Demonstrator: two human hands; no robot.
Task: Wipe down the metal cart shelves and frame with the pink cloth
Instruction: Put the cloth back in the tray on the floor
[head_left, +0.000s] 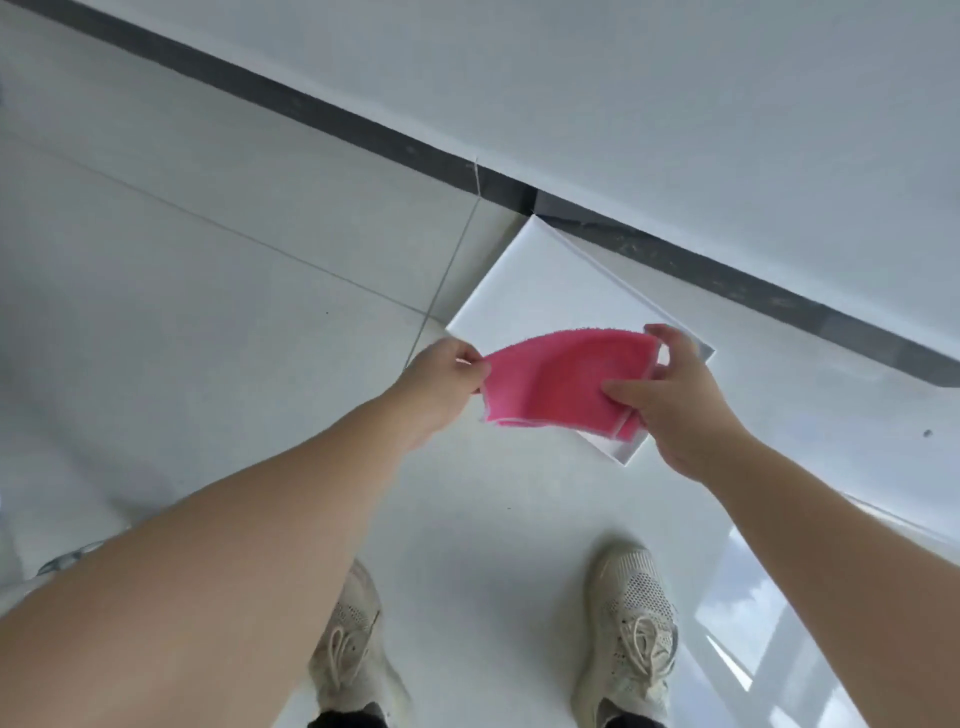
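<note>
The left hand pinches the left edge of the pink cloth between thumb and fingertips, its bare forearm running down to 7 o'clock in the view. The right hand grips the cloth's right end: the thumb lies flat on the near face and the fingers curl over the upper right corner, so both hands are clamped on the cloth. The cloth hangs in the air just right of the view's centre, pulled out between the two hands. It has a nubbly pink weave and a pale stitched hem along the bottom and right edges, and its top edge arches upward. Whether it carries a tag or lettering cannot be told. Directly behind the cloth, and reaching toward 12 o'clock from it, is a white square panel turned corner-on, whose far corner touches the dark baseboard. The baseboard runs in a slanted band from 10 o'clock to 3 o'clock, with a plain white wall above it. The glossy pale tiled floor spreads out to 9 o'clock, crossed by thin grout lines. At 6 o'clock stand two cream knit lace-up sneakers, the left sneaker partly hidden by the left forearm and the right sneaker in full view. At 4 o'clock the floor carries a bright window reflection.
</note>
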